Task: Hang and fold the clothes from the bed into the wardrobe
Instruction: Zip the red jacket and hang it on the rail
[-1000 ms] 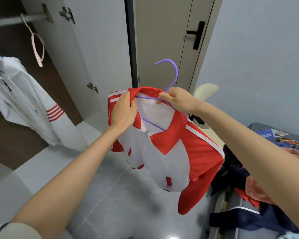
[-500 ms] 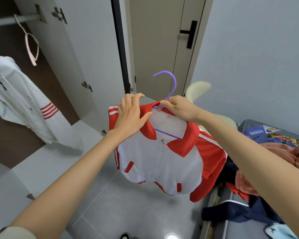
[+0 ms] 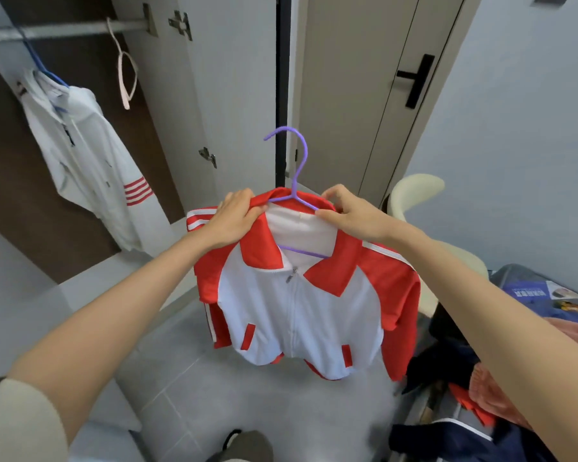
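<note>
Two bare hands hold up one red and white zip jacket (image 3: 297,311) on one purple hanger (image 3: 298,171). The left hand (image 3: 236,216) grips the collar's left side and the right hand (image 3: 344,211) pinches its right side, with the hook rising between them. Up and left of both grips, one wardrobe rail (image 3: 64,28) carries two hangers: a blue hanger (image 3: 44,70) with one white jacket (image 3: 87,155) and a bare pink hanger (image 3: 127,78). Below the right grip, a heap of clothes (image 3: 441,361) lies on the bed (image 3: 511,276).

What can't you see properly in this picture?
All in the head view:
- Purple hanger: its ends are hidden inside the red jacket.
- Clothes pile: partly covered by the right arm and cut off by the right edge.
- Blue packet: writing too small to read.
- Wardrobe rail: runs off the left edge.
</note>
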